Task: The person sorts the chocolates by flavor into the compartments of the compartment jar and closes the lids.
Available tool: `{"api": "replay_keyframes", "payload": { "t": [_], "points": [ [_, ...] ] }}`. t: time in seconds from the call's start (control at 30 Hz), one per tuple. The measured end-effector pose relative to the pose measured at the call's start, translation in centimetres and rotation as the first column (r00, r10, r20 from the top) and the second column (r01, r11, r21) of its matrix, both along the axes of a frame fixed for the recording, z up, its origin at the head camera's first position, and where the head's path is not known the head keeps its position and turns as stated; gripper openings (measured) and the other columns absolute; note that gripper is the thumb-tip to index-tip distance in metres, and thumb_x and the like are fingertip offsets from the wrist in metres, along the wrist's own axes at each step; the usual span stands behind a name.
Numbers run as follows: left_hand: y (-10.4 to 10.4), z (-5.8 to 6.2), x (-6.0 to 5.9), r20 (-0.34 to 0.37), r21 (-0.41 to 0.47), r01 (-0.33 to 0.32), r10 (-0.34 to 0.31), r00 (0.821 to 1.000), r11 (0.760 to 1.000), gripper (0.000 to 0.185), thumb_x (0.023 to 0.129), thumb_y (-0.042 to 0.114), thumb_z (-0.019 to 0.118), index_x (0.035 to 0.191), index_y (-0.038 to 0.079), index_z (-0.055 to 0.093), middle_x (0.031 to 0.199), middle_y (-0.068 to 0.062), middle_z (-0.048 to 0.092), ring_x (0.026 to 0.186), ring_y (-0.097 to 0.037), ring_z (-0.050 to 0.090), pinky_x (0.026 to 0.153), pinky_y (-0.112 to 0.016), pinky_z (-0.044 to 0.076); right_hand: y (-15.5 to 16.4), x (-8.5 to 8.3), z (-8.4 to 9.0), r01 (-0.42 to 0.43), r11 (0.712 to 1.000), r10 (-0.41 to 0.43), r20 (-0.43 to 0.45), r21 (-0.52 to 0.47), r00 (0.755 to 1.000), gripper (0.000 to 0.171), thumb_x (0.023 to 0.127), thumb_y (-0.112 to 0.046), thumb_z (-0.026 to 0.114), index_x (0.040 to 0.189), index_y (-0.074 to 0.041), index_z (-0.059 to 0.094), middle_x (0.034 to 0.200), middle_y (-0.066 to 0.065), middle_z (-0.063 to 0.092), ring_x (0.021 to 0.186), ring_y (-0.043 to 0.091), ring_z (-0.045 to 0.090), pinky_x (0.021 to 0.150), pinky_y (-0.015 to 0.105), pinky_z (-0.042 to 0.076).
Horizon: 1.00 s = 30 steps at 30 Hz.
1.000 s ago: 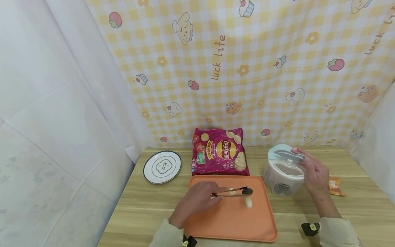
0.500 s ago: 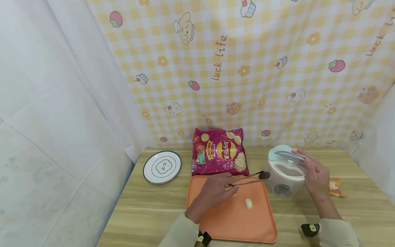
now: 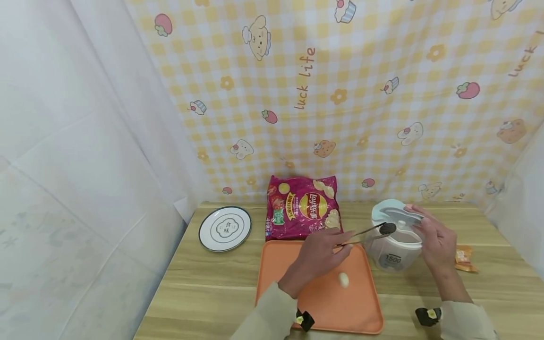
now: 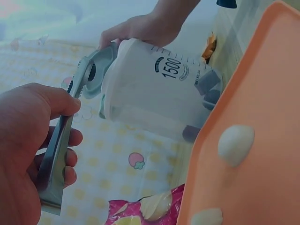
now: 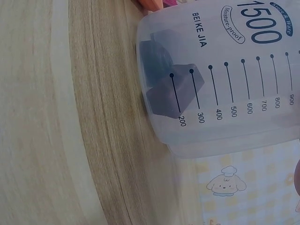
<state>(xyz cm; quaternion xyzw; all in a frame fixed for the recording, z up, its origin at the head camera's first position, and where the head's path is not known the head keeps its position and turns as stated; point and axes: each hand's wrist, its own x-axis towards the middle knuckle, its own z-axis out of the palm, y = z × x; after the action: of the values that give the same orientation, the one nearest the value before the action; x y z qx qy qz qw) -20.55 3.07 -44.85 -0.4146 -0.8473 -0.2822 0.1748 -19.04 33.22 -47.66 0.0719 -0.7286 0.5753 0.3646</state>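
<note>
My left hand (image 3: 324,255) holds metal tongs (image 4: 58,150), whose serrated tips pinch a small dark oval piece (image 3: 387,228). In the head view that piece overlaps the mouth of a clear plastic storage container (image 3: 393,257) marked 1500. My right hand (image 3: 438,238) grips the container's raised pale green lid (image 3: 387,206) from the right side. Through the wall, several dark chunky pieces (image 5: 176,91) show at the bottom. On the orange tray (image 3: 318,307) lies a white oval piece (image 3: 343,279); the left wrist view also shows a second pale piece (image 4: 207,217).
A magenta Lay's chip bag (image 3: 297,208) lies behind the tray. To the left is a white plate (image 3: 210,231) with a dark rim. A small orange packet (image 3: 465,259) lies right of the container. A checked cloth (image 3: 297,132) hangs at the back.
My left hand has lifted the tongs and the dark piece off the tray and carried them right, up to the container's mouth. My right hand has stayed at the lid.
</note>
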Motion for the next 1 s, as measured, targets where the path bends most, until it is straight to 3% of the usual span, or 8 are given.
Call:
{"api": "replay_keyframes", "payload": {
  "t": [0.2, 0.47, 0.7, 1.0],
  "points": [
    [1.2, -0.1, -0.1, -0.009, 0.019, 0.010, -0.010, 1.000, 1.000, 0.038, 0.099, 0.027, 0.071, 0.136, 0.019, 0.070, 0.079, 0.012, 0.060, 0.061, 0.002, 0.040, 0.055, -0.008, 0.032, 0.0, -0.1, 0.1, 0.011, 1.000, -0.010, 0.032, -0.024, 0.999, 0.033, 0.109, -0.006, 0.044, 0.123, 0.016, 0.065, 0.130, 0.006, 0.069, 0.112, 0.004, 0.067, 0.085, 0.020, 0.052],
    [2.0, -0.4, 0.0, -0.033, 0.022, -0.009, 0.010, 0.999, 1.000, 0.039, 0.096, 0.026, 0.074, 0.134, 0.018, 0.071, 0.080, 0.011, 0.061, 0.060, 0.003, 0.040, 0.055, -0.006, 0.032, 0.1, -0.1, 0.1, -0.021, 0.999, 0.021, -0.005, -0.037, 1.000, 0.032, 0.108, -0.002, 0.044, 0.122, 0.019, 0.063, 0.130, 0.011, 0.068, 0.111, 0.005, 0.068, 0.085, 0.020, 0.052],
    [2.7, -1.0, 0.1, 0.022, 0.042, 0.011, -0.012, 1.000, 0.999, 0.037, 0.099, 0.025, 0.071, 0.135, 0.016, 0.071, 0.081, 0.008, 0.061, 0.057, 0.002, 0.038, 0.052, -0.008, 0.029, 0.1, 0.0, 0.0, 0.014, 0.999, -0.014, 0.014, -0.031, 1.000, 0.033, 0.109, -0.004, 0.043, 0.122, 0.019, 0.064, 0.127, 0.003, 0.070, 0.110, 0.004, 0.068, 0.084, 0.019, 0.052],
    [2.7, -1.7, 0.5, 0.044, 0.046, -0.032, 0.030, 0.999, 0.998, 0.037, 0.098, 0.028, 0.072, 0.135, 0.019, 0.071, 0.080, 0.012, 0.060, 0.065, 0.007, 0.042, 0.058, -0.005, 0.034, -0.3, 0.0, 0.1, 0.024, 0.999, -0.024, 0.019, -0.027, 1.000, 0.034, 0.109, -0.004, 0.043, 0.122, 0.020, 0.063, 0.125, 0.002, 0.071, 0.109, 0.003, 0.067, 0.083, 0.018, 0.052]
  ]
}}
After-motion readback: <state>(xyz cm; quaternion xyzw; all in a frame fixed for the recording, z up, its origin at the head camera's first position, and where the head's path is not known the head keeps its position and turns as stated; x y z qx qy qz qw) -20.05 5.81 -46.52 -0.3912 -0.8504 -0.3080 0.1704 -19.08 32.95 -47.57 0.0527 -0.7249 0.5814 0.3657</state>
